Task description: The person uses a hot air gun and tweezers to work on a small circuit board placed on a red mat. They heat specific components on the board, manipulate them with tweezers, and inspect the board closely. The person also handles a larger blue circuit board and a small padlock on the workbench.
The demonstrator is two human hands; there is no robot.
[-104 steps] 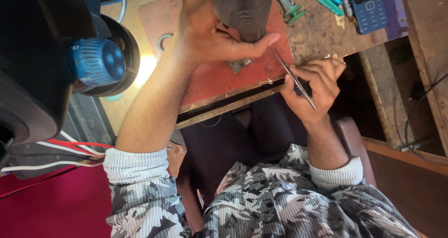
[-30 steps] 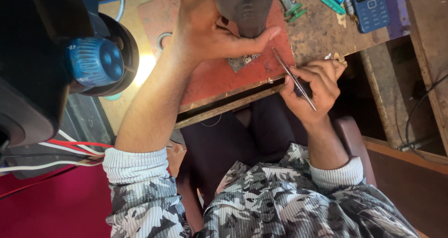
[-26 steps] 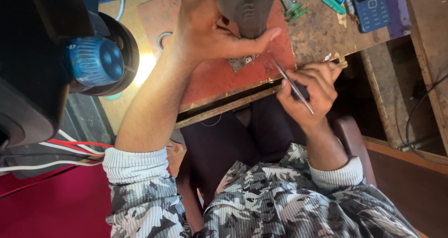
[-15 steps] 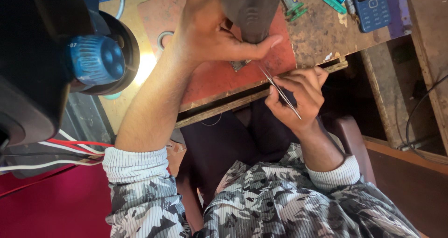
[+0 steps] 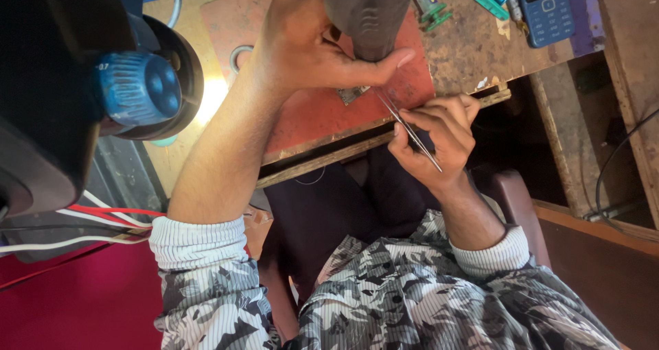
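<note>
Both hands meet over a small grey chip point(image 5: 352, 94): right fingers point(image 5: 439, 117) pinch slim metal tweezers point(image 5: 408, 127) slanting up-left toward it, left hand point(image 5: 309, 44) grasping a dark hot-air tool point(image 5: 367, 14) just above

Warm light falls across the worn brown wooden tabletop point(image 5: 473, 48), with a bright glare patch beside the blue ribbed knob point(image 5: 134, 89). The big black housing point(image 5: 48, 82) at left is near and blurred. Below the tabletop lies deep shadow.

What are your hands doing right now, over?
Left hand grips the dark grey tool. Right hand pinches tweezers, tips at the small chip. Nothing in between.
</note>
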